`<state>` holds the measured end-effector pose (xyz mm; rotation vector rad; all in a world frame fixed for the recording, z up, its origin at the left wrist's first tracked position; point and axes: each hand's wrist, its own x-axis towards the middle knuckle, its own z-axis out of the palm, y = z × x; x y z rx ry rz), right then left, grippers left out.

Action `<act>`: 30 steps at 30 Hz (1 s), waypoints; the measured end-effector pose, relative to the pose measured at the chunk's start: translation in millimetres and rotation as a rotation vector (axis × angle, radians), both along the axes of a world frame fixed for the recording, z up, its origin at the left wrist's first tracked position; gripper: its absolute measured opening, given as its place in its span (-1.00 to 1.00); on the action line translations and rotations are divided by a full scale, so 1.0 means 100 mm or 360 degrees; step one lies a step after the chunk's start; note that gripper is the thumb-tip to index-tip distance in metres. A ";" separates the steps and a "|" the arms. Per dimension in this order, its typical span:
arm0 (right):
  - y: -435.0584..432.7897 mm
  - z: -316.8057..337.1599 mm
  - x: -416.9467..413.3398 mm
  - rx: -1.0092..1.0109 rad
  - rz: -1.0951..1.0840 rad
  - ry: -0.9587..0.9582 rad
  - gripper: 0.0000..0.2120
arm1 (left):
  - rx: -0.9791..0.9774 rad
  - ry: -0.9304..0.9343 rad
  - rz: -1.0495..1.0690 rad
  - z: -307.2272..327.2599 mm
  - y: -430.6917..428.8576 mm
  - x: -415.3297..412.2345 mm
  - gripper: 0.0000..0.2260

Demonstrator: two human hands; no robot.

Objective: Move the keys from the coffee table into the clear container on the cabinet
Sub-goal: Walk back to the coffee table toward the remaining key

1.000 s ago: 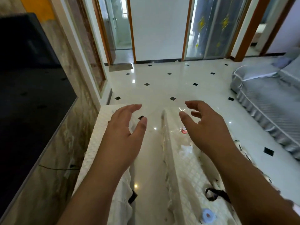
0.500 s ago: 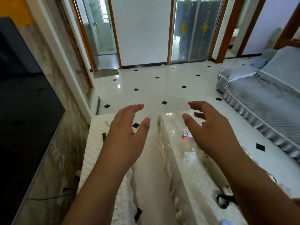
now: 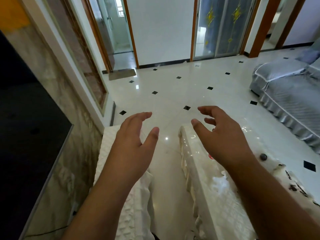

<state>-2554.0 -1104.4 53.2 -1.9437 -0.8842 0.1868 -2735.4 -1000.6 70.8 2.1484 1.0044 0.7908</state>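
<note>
Left hand (image 3: 133,144) hung over the white-covered cabinet (image 3: 107,153), right hand (image 3: 223,141) over the coffee table (image 3: 199,163). Both had fingers spread and loosely bent, holding nothing. Keys and clear container could not be made out in this view.

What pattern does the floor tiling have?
The floor is glossy white tile with small black diamond insets; the head view shows it best.

White floor (image 3: 181,94) with black diamonds; grey sofa (image 3: 290,99).
</note>
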 end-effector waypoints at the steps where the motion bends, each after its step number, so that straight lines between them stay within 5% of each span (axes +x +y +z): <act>1: 0.12 0.01 0.13 0.0023 0.0016 0.0009 -0.59 | -0.0013 -0.0008 0.0023 0.03 0.11 0.12 -0.62; 12: 1.17 0.03 1.37 0.0035 0.0109 -0.0030 -0.57 | 0.0077 -0.0008 0.0110 0.16 1.04 1.35 -0.62; 30: 2.77 0.00 2.06 -0.0142 0.0074 -0.0163 -0.52 | 0.0054 0.0004 -0.0016 -0.07 2.83 2.01 -0.61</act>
